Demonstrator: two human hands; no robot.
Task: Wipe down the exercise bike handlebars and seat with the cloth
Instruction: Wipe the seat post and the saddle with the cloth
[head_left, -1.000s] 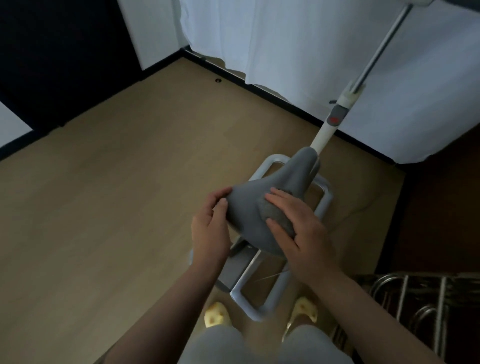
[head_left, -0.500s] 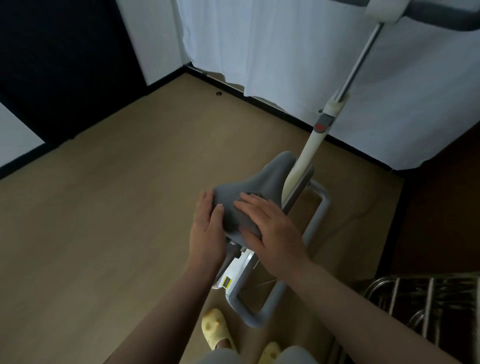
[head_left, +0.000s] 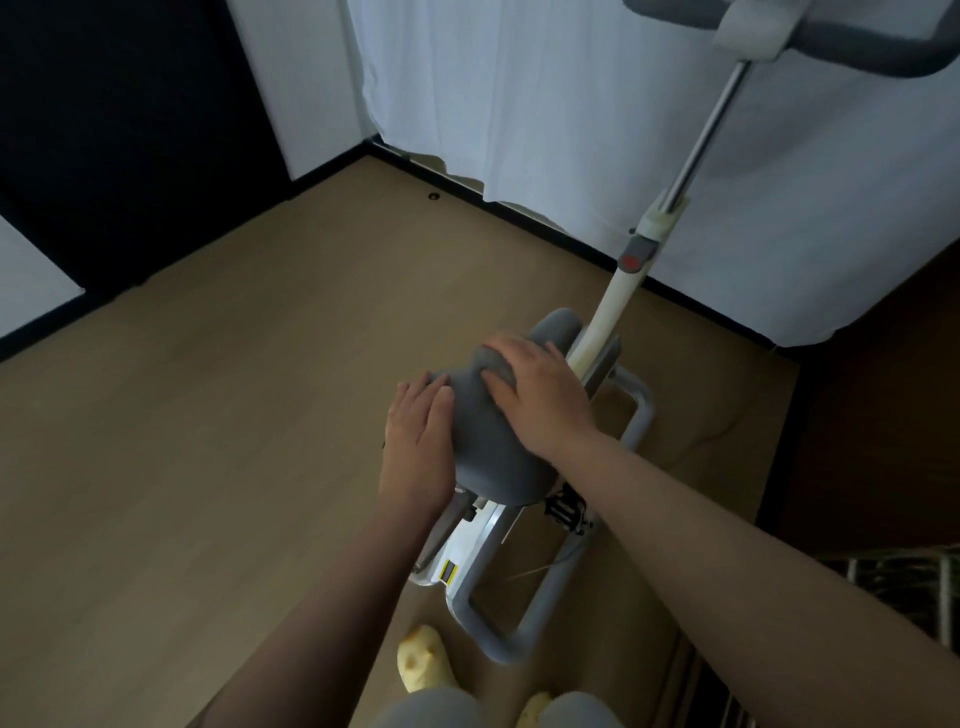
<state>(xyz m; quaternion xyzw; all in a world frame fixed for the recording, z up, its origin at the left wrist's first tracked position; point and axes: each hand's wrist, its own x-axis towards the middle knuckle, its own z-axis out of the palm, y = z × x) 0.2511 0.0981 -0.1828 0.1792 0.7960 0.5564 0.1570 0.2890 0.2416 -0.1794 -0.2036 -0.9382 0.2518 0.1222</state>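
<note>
The exercise bike's grey seat (head_left: 485, 457) is below me at the middle. My right hand (head_left: 540, 397) presses a grey cloth (head_left: 493, 366) onto the seat's front half, fingers curled over it. My left hand (head_left: 418, 441) lies flat against the seat's left edge, fingers together, holding it steady. The cloth is close in colour to the seat and mostly hidden under my hand. The grey handlebars (head_left: 852, 49) show at the top right, on a white post (head_left: 623, 291).
The bike's grey base frame (head_left: 498, 639) rests on a tan wooden floor. A white curtain (head_left: 545, 104) hangs behind the bike. A metal rack (head_left: 904, 587) stands at the right edge. My yellow slippers (head_left: 423, 665) are near the frame's rear bar.
My right hand has slid the cloth forward along the seat, from its rear part toward the nose. My view has tilted up, bringing the handlebars into sight. The left hand stays on the seat's left edge.
</note>
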